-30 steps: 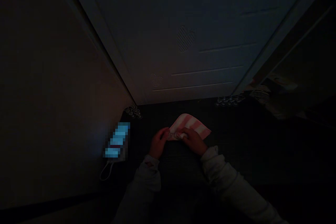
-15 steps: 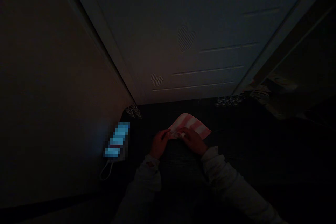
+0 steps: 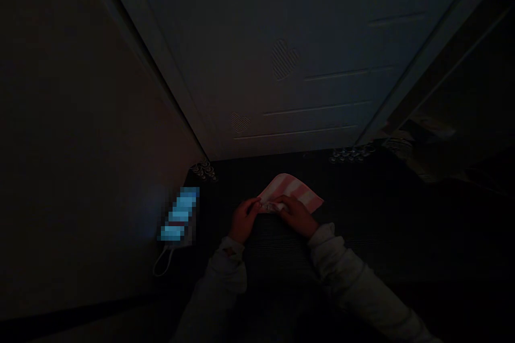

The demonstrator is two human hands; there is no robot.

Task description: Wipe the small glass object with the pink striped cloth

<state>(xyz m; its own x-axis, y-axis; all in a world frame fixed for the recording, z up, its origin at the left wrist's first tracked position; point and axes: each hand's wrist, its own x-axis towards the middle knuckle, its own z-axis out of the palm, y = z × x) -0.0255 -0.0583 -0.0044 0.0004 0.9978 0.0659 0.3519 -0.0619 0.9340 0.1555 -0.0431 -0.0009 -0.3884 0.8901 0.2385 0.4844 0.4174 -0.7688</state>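
A pink-and-white striped sheet [image 3: 302,193], either paper or cloth, lies on the dark wood-grained surface [image 3: 277,257]. Its far edge curves upward and its near edge looks bunched or rolled. At the near left corner, my left hand [image 3: 243,220] is closed on the sheet with its fingertips. My right hand [image 3: 298,216] pinches the same near edge slightly further right, its fingers bent. A pale crumpled bit shows between the two hands; dim light hides its detail. Both wrists come out of light-coloured sleeves.
On the left stands a glowing, pixelated screen [image 3: 181,214] with a white cord loop [image 3: 161,262] below it. Behind the sheet rises a pale panel [image 3: 225,64] with embossed hearts. Small shiny rings [image 3: 204,170] lie at its left corner, more rings [image 3: 351,155] at its right.
The picture has grown slightly darker. Both hands and the sheet stay in nearly the same place, with only tiny finger shifts at the near edge.
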